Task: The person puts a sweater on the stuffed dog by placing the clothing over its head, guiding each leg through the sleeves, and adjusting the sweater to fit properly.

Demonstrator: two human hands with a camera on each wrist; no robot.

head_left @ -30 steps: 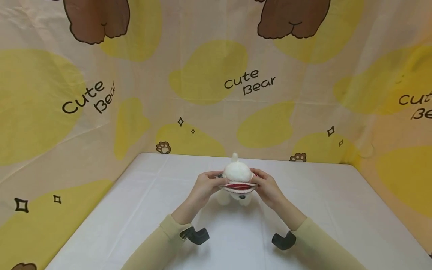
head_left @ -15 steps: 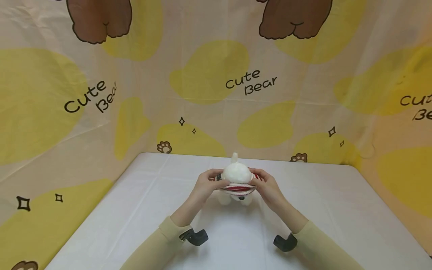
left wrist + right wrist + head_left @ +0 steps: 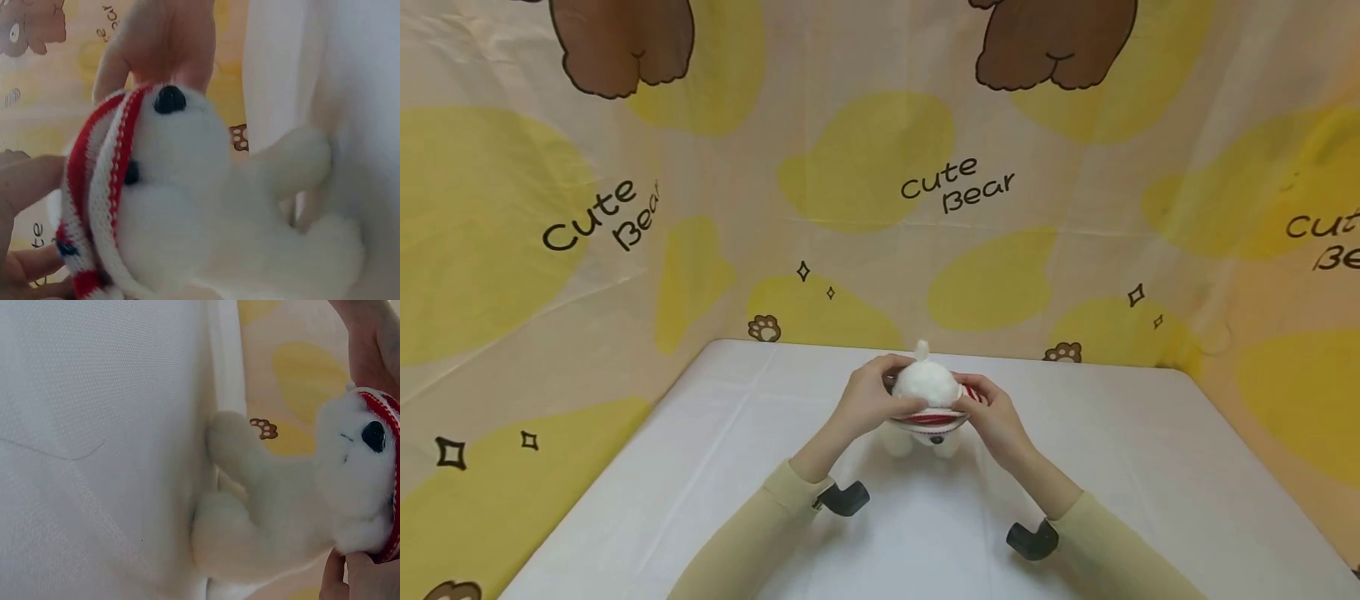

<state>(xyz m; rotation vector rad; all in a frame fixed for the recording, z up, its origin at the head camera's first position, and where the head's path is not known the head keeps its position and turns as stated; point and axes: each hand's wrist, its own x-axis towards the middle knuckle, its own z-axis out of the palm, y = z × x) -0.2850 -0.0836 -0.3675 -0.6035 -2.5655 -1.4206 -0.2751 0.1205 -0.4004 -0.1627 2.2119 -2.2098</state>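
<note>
A white plush animal (image 3: 181, 181) with black nose and eyes stands on the table, its face towards me. Round its head, low over the eyes, sits a red-and-white striped knit band (image 3: 934, 419). My left hand (image 3: 871, 398) grips the band on the left, thumb across its front edge and fingers curled behind. On the other side my right hand (image 3: 996, 417) pinches the band between thumb and fingers. A striped end with a dark patch (image 3: 67, 247) shows by the left fingers. The white top of the head (image 3: 927, 383) sticks up between both hands.
The plush's paws (image 3: 228, 440) rest on the white-covered table (image 3: 715, 467). Behind it hangs a printed yellow and beige cloth (image 3: 865, 167), also along both sides. A black wrist mount (image 3: 846, 498) juts from the left sleeve, another (image 3: 1032, 540) from the right.
My left hand has lifted slightly, and its thumb has slid inwards along the band towards the middle. The right hand and the plush stay nearly where they were.
</note>
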